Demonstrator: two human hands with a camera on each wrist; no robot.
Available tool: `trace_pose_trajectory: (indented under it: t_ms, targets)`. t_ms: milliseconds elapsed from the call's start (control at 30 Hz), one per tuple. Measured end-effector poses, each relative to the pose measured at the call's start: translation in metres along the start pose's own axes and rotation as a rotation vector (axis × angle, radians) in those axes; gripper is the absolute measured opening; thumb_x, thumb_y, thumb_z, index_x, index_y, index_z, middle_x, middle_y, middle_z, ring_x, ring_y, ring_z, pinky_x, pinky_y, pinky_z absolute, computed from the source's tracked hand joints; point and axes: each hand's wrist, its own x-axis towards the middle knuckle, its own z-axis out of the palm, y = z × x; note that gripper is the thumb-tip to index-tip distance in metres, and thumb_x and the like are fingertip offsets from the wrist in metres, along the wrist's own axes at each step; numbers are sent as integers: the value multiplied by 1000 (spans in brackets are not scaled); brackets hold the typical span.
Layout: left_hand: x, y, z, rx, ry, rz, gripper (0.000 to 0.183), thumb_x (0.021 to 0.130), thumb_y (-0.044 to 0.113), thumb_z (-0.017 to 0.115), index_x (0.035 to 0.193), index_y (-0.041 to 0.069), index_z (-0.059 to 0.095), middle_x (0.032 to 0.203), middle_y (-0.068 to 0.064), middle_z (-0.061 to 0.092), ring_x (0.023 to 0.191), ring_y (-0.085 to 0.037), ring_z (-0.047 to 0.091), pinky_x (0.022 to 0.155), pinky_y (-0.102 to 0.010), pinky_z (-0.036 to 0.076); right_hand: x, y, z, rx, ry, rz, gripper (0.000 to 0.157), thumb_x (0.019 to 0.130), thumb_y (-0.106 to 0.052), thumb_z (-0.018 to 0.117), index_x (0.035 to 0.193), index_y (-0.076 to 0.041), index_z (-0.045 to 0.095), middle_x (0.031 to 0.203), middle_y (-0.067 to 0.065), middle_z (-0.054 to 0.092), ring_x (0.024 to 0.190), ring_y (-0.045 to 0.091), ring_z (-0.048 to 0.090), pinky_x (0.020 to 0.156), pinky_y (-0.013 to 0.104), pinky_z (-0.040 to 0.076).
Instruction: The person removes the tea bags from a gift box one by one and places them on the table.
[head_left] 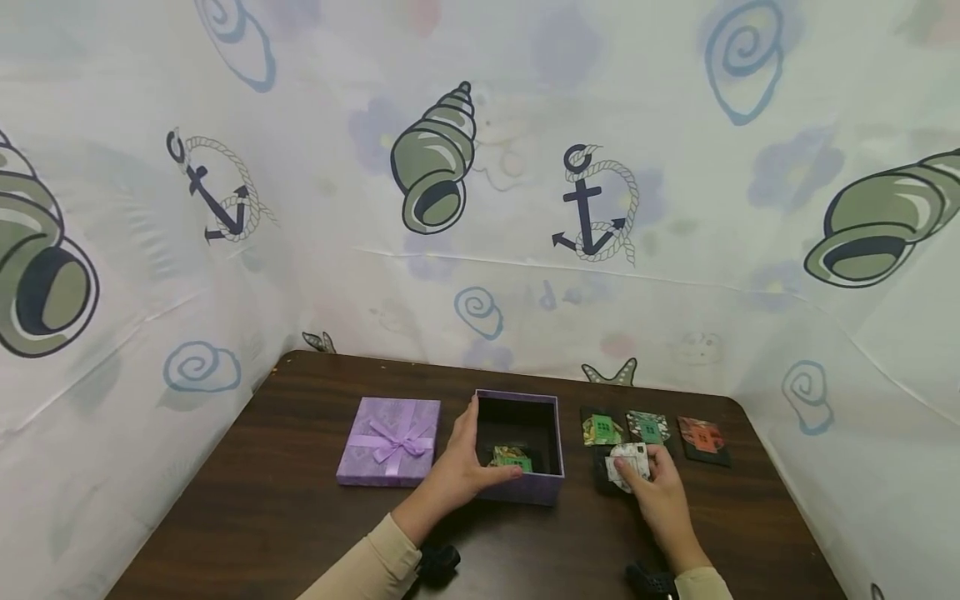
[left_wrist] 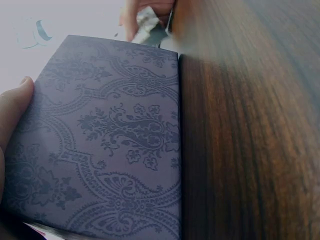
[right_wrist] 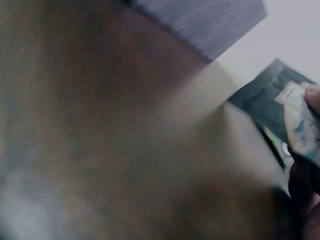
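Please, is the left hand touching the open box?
Touching. The head view shows the left hand against the left side of the box, with the thumb over its near rim.

One box (head_left: 525,489), one lid (head_left: 386,442), five packets (head_left: 703,439)

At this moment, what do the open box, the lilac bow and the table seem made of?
Open box: probably cardboard covered in matte paper; its stiff walls carry a scrolling floral pattern. Lilac bow: likely smooth fabric ribbon, perhaps satin, given its soft loops. Table: wood or wood-look laminate; dark streaky grain shows, either possible.
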Motion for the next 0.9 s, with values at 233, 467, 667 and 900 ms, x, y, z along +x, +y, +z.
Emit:
trace_pose_trajectory:
  t_ms: [233, 467, 667, 900]
  targets:
    - [2, 1, -2, 2, 3, 24, 143, 80, 55, 95, 177, 19, -2, 183, -19, 9, 167, -46, 21, 127, -72, 30, 2, 3, 5, -267, 50, -46, 44, 100, -30, 83, 123, -6, 53, 98, 10, 67, 74, 10, 59, 65, 27, 51]
    - [0, 2, -1, 2, 4, 10, 142, 80, 53, 96, 178, 22, -2, 184, -17, 10, 167, -45, 21, 128, -71, 30, 2, 4, 5, -407, 112, -55, 63, 97, -21, 86, 143, -5, 46, 104, 12, 55, 75, 14, 51, 64, 27, 44]
    - [0, 4, 0, -18, 4, 10, 140, 81, 53, 96, 178, 23, -1, 184, -17, 8, 167, -45, 20, 127, -72, 29, 4, 2, 3, -586, 97, -142, 27, 94, -20, 89, 107, -10, 67, 89, 8, 54, 80, 22, 45, 73, 35, 34]
    - [1, 1, 0, -18, 8, 13, 140, 81, 52, 96, 178, 23, -1, 184, -18, 8, 167, -46, 19, 127, -73, 29, 6, 4, -1, -683, 57, -162, 15, 94, -29, 88, 90, -18, 78, 81, 3, 55, 78, 21, 44, 74, 35, 32]
